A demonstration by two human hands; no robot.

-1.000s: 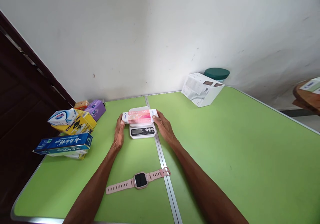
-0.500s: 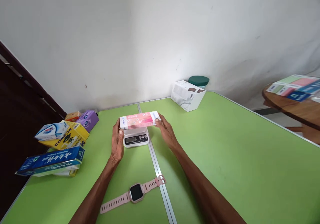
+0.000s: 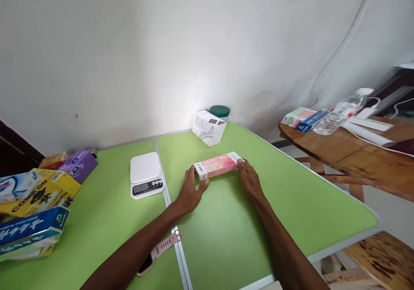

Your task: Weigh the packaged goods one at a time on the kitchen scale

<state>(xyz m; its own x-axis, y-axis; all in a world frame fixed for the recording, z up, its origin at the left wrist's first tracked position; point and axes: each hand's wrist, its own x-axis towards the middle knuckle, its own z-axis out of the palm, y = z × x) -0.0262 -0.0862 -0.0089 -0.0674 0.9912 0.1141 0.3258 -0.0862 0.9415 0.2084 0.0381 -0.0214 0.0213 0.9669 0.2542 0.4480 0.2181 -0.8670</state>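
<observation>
Both my hands grip a long pink and white box (image 3: pixel 217 165) by its ends, low over the green table (image 3: pixel 291 195), right of the centre seam. My left hand (image 3: pixel 190 191) pinches the near left end. My right hand (image 3: pixel 249 179) closes on the far right end. The white kitchen scale (image 3: pixel 145 175) stands bare to the left of the seam, its display facing me. A pink smartwatch (image 3: pixel 161 247) lies near the table's front edge, partly hidden under my left forearm.
A heap of cartons lies at the left: yellow (image 3: pixel 42 193), blue (image 3: pixel 30 227), purple (image 3: pixel 79 164). A white box (image 3: pixel 209 128) and a green lid (image 3: pixel 220 110) sit at the far edge. At the right, a wooden table (image 3: pixel 362 148) carries a water bottle (image 3: pixel 339 112) and boxes.
The pink box has come off the scale and moved right across the seam, held by both hands. My view has swung to the right, bringing the wooden table into sight.
</observation>
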